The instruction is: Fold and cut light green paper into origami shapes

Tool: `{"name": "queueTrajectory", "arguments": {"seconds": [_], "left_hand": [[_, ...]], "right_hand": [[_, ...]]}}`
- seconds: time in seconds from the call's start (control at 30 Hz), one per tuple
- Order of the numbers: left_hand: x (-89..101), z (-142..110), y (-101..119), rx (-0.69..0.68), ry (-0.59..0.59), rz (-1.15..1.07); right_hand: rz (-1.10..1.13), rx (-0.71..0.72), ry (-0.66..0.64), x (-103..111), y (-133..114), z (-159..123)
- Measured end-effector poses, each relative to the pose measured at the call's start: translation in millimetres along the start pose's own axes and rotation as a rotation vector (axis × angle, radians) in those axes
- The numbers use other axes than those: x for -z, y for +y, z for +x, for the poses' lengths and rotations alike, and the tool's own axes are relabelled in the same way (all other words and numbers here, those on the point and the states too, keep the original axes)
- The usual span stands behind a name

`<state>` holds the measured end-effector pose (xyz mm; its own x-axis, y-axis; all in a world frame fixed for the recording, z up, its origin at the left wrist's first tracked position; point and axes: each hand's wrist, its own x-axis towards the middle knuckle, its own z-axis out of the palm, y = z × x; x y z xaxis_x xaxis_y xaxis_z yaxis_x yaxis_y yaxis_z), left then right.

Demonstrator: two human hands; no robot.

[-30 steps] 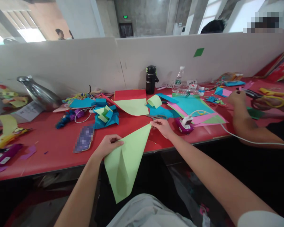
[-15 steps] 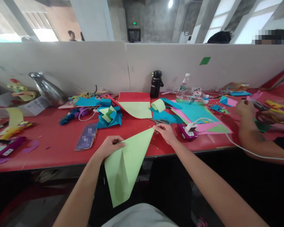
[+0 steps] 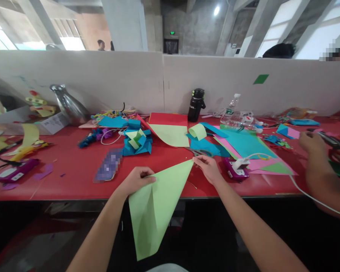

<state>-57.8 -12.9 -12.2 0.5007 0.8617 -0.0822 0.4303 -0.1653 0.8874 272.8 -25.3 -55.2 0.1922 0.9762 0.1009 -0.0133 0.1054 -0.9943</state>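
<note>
A large sheet of light green paper (image 3: 164,196), partly folded over, hangs between my two hands at the table's front edge. My left hand (image 3: 137,180) pinches its upper left edge, thumb on top and fingers behind. At the pointed upper right corner, my right hand (image 3: 206,166) grips the paper between thumb and fingertips. Just beyond that corner lie scissors (image 3: 202,152) on the red table (image 3: 73,173). Past them are blue paper pieces (image 3: 206,145) and a curled light green strip (image 3: 197,132).
A phone (image 3: 109,165) and a crumpled blue paper shape (image 3: 137,141) lie to the left. On the right are a purple power strip (image 3: 235,169) with a white plug, stacked coloured sheets (image 3: 243,141) and a co-worker's hand (image 3: 313,141). A black bottle (image 3: 196,105) stands at the back.
The whole view has shifted, so the table's things appear farther right and slightly lower. Both hands keep their hold on the green paper, whose shape is nearly the same.
</note>
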Motion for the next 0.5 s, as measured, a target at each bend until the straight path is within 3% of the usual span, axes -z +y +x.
{"name": "queueTrajectory", "arguments": {"seconds": [0.5], "left_hand": [[5.7,6.0,5.5,0.055,-0.075,0.037]], "right_hand": [[0.026,-0.054,-0.002,2.0,3.8,-1.4]]}}
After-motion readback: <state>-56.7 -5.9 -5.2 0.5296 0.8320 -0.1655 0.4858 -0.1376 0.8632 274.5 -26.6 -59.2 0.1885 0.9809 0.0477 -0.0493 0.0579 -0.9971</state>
